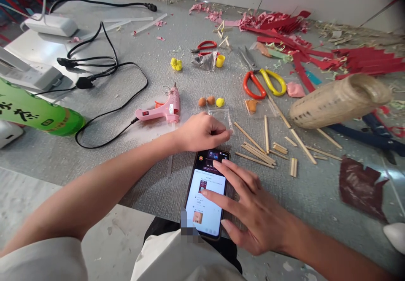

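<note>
- A grey textured tabletop (177, 28), scattered with shavings and craft supplies, seen from above.
- A heap of red paper strips (367, 59) across the far right.
- A green bottle (41, 114) lying at the left, and a tan bottle-shaped container (335, 101) on its side at the right.
- The person's right hand (253, 205), fingers spread, over a phone; whether the fingertips press the glass I cannot tell.
- The left hand (205, 132), fingers curled in, just beyond the phone's top end; whether it pinches anything I cannot tell.
- The phone (202, 207), screen lit, at the near edge between both hands.
- A pink glue gun (163, 111), corded, left of centre.
- Scissors (257, 71) with one red and one yellow handle, beyond the hands.
- Thin wooden sticks (258, 153), loosely grouped right of the phone.
- Three small balls (211, 100) in a row, two brown, one yellow, just beyond the left hand.
</note>
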Motion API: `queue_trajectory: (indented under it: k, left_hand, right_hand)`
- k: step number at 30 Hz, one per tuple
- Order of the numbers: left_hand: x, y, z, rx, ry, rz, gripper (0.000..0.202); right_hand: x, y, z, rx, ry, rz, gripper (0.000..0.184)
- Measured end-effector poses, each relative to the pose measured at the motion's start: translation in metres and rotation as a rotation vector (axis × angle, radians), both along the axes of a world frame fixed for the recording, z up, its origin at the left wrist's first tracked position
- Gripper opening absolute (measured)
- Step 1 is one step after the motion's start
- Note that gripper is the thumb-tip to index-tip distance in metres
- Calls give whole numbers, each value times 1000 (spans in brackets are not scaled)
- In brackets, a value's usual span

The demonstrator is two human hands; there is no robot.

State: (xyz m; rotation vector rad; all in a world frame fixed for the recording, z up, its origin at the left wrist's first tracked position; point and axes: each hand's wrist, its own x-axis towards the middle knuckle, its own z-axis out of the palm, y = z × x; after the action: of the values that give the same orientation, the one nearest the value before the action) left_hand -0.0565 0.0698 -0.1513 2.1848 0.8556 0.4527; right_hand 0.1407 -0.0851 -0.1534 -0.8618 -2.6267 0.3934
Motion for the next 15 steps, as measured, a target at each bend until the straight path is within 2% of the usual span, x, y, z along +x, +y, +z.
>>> queue_trajectory:
  k: [7,15]
  left_hand:
    - [-1,0,2,-31,-26,-24,48]
    - [-1,0,2,-54,-11,-17,48]
  right_hand:
    - [15,3,4,55,226,-176,34]
    - [17,4,4,31,254,-209,36]
